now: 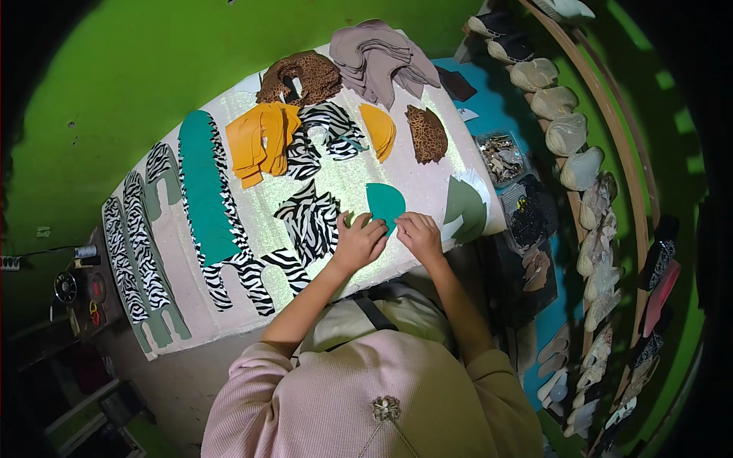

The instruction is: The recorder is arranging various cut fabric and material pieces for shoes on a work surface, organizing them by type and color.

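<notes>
A teal half-round cut piece (pixel 385 202) of thin sheet material lies on the pale table in front of me. My left hand (pixel 361 242) rests at its lower left edge, thumb and fingers apart, beside a stack of zebra-print pieces (pixel 309 221). At the lower right edge of the teal piece, my right hand (pixel 420 237) has its fingers drawn together on the rim. The fingertips partly hide that lower edge. Right of this hand lies a stack of olive-green cut pieces (pixel 467 208).
Yellow pieces (pixel 256 141), leopard-print pieces (pixel 309 76) and mauve pieces (pixel 378 57) lie toward the far side. Long teal strips (pixel 206 191) cover zebra ones at left. A clear box of small metal parts (pixel 502 158) and a rack of shoe lasts (pixel 566 135) stand right.
</notes>
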Tool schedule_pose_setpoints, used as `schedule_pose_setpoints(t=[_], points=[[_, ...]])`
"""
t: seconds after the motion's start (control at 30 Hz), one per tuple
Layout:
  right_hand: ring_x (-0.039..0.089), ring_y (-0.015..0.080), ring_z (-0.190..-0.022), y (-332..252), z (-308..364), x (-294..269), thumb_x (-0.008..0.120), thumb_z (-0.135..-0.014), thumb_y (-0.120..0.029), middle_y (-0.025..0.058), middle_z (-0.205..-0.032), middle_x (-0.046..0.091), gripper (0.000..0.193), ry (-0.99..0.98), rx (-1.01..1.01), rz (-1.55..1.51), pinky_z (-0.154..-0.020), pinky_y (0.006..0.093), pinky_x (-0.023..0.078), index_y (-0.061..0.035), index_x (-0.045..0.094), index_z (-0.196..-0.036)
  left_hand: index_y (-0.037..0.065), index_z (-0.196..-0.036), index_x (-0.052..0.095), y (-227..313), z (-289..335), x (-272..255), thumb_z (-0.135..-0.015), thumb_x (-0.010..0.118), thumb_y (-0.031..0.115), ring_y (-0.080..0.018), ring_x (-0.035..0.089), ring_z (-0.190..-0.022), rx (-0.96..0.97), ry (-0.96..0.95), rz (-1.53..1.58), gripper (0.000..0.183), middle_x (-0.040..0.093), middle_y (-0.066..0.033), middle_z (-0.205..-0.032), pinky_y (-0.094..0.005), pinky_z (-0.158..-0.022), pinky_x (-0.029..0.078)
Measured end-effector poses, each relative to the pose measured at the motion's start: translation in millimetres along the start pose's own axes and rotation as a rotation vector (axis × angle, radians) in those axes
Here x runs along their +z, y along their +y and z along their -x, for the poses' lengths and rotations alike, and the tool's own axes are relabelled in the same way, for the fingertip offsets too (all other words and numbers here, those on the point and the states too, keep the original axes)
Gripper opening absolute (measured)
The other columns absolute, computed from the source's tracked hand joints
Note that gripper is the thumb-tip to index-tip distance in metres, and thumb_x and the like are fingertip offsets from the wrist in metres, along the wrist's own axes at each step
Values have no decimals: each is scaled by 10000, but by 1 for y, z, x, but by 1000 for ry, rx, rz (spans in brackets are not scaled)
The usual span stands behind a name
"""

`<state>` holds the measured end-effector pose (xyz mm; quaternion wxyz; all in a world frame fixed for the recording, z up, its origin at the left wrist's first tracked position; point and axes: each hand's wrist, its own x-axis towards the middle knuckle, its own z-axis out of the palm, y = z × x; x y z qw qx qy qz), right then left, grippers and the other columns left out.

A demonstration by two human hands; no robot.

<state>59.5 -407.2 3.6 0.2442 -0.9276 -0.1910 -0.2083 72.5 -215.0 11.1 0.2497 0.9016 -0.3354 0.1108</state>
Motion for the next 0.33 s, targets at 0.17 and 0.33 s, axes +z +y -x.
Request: schedule_pose_setpoints(t=[0.17,0.33], points=[[610,202,-843,6,-1,0,689,-718,-73,21,-929,616,187,-32,-21,-23,-754,319,470,-92,627,-893,198,-1023,640,4,-2,4,-775,661,196,-195,528,-1063,-16,-5,-50,248,596,42,-1051,-533,-938,247],[608,222,-858,9,0,2,663,-768,-78,33,-941,616,155,-37,15,-84,-765,326,470,-98,619,-915,199,-1075,636,6,-2,6,-768,669,206,-207,517,-1089,-40,-43,-63,309,581,24,-1095,-549,-951,250]])
